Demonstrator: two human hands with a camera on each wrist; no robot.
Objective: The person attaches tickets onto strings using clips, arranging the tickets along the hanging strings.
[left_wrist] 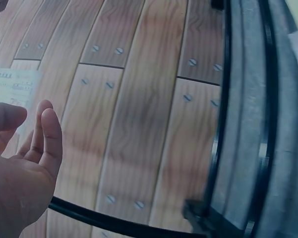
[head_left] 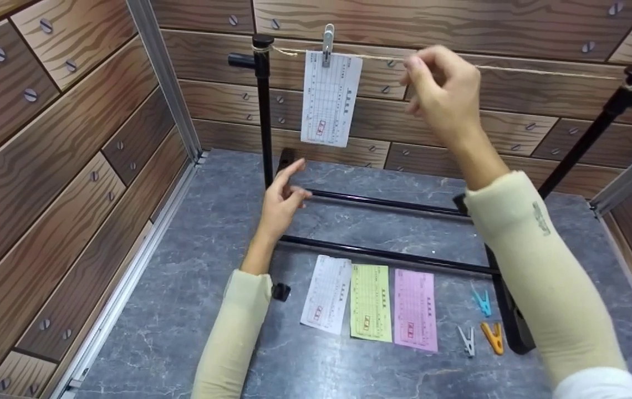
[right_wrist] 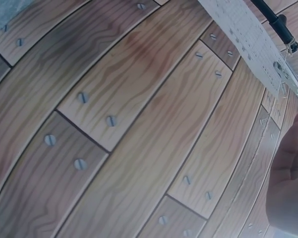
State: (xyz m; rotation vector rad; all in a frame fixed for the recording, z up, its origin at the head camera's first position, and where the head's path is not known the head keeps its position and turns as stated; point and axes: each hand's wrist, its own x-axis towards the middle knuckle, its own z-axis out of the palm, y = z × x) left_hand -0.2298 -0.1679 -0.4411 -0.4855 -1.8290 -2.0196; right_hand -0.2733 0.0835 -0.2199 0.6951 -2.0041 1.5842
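A white printed slip (head_left: 331,105) hangs from a thin string (head_left: 549,72), held by a grey clothespin (head_left: 327,47). My right hand (head_left: 449,91) is raised to the right of that slip, overlapping the string in the head view. Its fingers are loosely bent, with nothing visible between them. Lower down, my left hand (head_left: 280,202) is beside the left post, fingers relaxed and holding nothing. On the table lie a second white slip (head_left: 327,293), a yellow-green slip (head_left: 370,302) and a pink slip (head_left: 416,310), side by side.
Blue (head_left: 482,303), grey (head_left: 467,342) and orange (head_left: 493,339) clothespins lie right of the slips. A black frame carries the string between its left post (head_left: 264,122) and right post (head_left: 582,144). Two low crossbars (head_left: 382,203) join its sides. Wood-patterned walls (head_left: 72,183) surround the grey table (head_left: 183,310).
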